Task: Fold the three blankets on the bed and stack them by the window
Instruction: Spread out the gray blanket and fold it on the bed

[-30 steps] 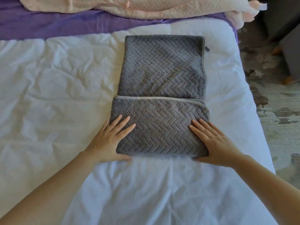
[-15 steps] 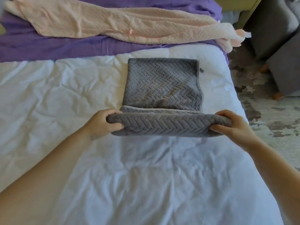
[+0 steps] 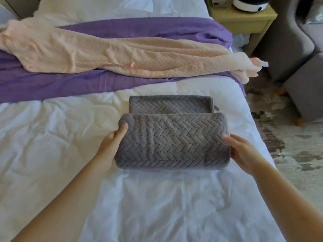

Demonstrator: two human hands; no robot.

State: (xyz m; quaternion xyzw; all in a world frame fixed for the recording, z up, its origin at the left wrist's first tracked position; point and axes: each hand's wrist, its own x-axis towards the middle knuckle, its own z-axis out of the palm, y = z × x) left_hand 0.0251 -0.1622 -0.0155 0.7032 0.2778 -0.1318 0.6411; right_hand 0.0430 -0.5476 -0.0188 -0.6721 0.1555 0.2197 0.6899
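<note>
Blanket [image 3: 172, 142] between left hand [image 3: 111, 144], right hand [image 3: 243, 152]

A bed [image 3: 157, 206] fills most of the view, covered by a crumpled white duvet [image 3: 43, 137], with white pillows [image 3: 136, 6] at its head. Just beside the head, on the right, stands a pale yellow-green nightstand [image 3: 244, 23] carrying a round white and black device [image 3: 250, 3], cut off by the top edge. Further right is a grey upholstered armchair [image 3: 288, 41], and near it a grey footstool [image 3: 305, 95] on short orange-brown wooden legs. The floor along the bed's right side is covered by a pale rug [image 3: 288, 154] with dark, worn-looking blotches. Soft, even daylight lies over the bedding, with no hard shadows.
</note>
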